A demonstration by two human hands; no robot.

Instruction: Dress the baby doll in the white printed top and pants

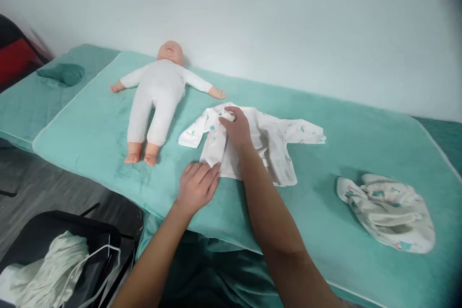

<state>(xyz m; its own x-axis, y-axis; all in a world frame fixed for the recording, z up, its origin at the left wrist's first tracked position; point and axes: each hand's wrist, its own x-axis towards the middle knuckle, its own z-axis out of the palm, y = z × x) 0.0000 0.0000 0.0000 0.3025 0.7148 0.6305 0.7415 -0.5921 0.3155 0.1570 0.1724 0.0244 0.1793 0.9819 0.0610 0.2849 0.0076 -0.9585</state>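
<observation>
A small white baby shirt [274,142] with teal prints lies spread on the teal mat [90,134], sleeves out to both sides. My right hand [234,127] pinches the cloth near the shirt's collar. My left hand [198,185] lies flat with fingers together at the shirt's lower hem, touching its edge. A baby doll [159,94] in a white bodysuit lies on its back to the left of the shirt, arms spread.
A crumpled printed garment [386,211] lies on the mat at the right. A folded teal cloth [61,73] sits at the far left. A black bin [54,250] with white cloth stands on the floor at the lower left. A pale wall runs behind the bed.
</observation>
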